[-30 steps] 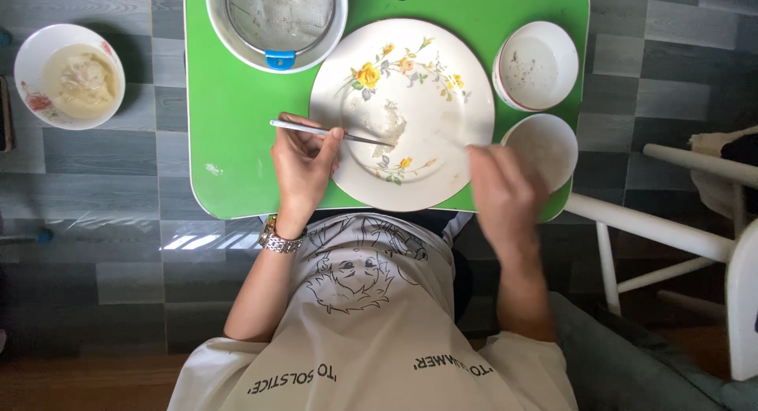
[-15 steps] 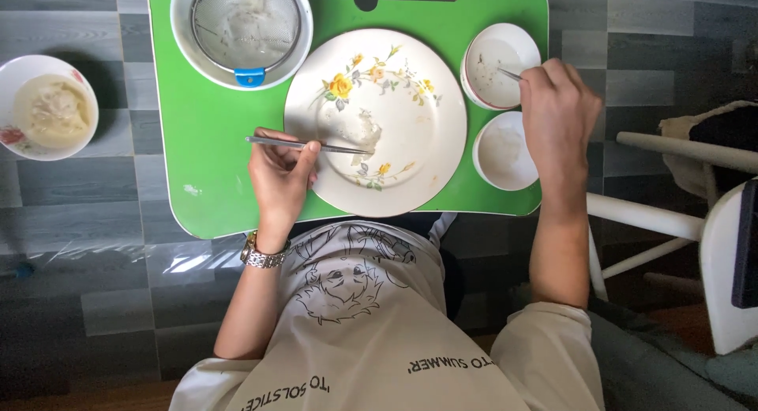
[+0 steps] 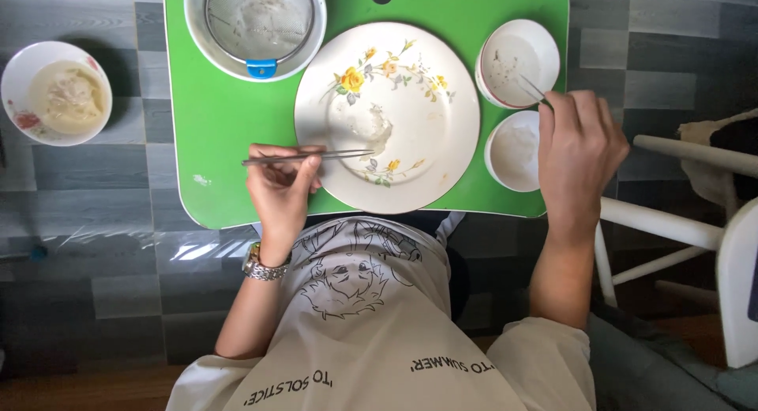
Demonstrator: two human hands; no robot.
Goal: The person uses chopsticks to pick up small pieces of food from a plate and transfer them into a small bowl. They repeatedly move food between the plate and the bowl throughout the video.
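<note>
My left hand [image 3: 280, 194], with a wristwatch, grips thin metal tweezers [image 3: 308, 156] lying level; their tips reach a white lump of food [image 3: 367, 127] on a floral plate [image 3: 430, 154]. My right hand [image 3: 580, 154] is closed on a second thin metal tool [image 3: 530, 87]. Its tip dips into the upper small white bowl [image 3: 483, 67], which holds white residue. A lower small white bowl [image 3: 513, 150] sits just left of that hand. Everything rests on a green tray table [image 3: 229, 142].
A white bowl with a metal sieve [image 3: 257, 24] stands at the tray's back left. Another bowl of pale food [image 3: 55, 91] sits on the grey tiled floor to the left. A white chair frame [image 3: 695, 221] is at the right.
My right hand has moved from the tray's front edge up to the small bowls, and its tool tip is now in the upper bowl. My left hand has kept the tweezers at the plate.
</note>
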